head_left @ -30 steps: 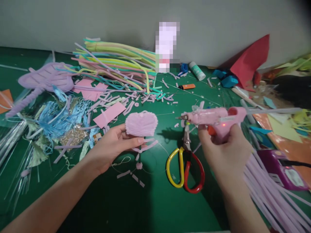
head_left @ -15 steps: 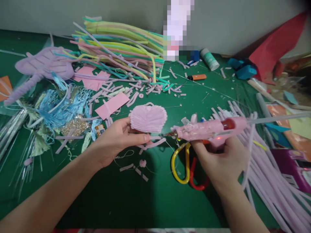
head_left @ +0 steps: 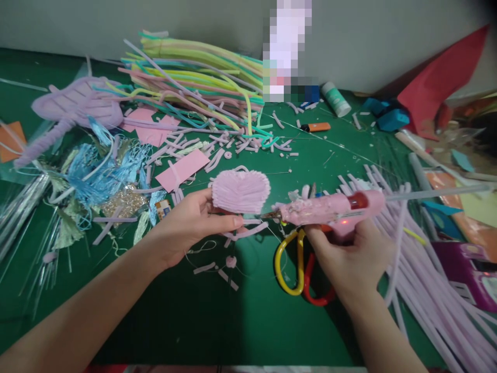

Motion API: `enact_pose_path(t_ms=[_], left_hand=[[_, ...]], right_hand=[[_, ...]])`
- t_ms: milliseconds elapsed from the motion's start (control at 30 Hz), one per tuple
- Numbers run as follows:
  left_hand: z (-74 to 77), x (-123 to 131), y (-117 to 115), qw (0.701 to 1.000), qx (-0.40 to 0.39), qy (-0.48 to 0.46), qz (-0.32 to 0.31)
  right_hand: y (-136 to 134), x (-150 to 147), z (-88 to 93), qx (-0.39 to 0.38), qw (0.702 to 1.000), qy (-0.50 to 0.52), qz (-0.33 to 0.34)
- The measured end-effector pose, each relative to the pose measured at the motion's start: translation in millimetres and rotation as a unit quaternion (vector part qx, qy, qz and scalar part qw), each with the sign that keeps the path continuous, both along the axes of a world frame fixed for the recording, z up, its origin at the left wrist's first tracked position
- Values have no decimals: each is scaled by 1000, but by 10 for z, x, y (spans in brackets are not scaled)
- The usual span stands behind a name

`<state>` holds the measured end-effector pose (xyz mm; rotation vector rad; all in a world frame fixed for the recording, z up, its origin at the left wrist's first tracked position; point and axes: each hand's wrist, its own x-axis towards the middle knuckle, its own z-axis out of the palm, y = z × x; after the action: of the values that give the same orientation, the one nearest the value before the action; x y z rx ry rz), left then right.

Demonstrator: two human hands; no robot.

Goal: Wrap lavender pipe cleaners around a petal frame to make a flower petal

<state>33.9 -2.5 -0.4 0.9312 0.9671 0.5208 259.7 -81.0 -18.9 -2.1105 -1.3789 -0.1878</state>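
Between thumb and fingers, my left hand grips a lilac ribbed piece made of rows of short pipe cleaners, shaped like a rounded fan. A short lilac pipe cleaner sticks out beside the thumb tip. My right hand is wrapped round a pink hot glue gun, a glue stick poking from its back and a small red light glowing. The gun's nozzle points left, close to the lower right edge of the ribbed piece; whether it touches cannot be told. Below the gun lie scissors with yellow and red handles.
Long lilac pipe cleaners spread at the right. Coloured pipe cleaners are heaped at the back, with lilac offcuts before them. Blue tassels and a lilac fan-shaped item lie left. An orange lighter sits behind the gun.
The view has shifted slightly. The glue gun has moved a little left relative to my right hand's surroundings, its nozzle nearer the ribbed piece. Both holds are unchanged.
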Motion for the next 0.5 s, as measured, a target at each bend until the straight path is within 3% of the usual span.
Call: enact_pose_path(t_ms=[500], left_hand=[[4, -6, 3, 1000, 3, 8, -7]], right_hand=[[-5, 1, -12, 1, 1000, 3, 1]])
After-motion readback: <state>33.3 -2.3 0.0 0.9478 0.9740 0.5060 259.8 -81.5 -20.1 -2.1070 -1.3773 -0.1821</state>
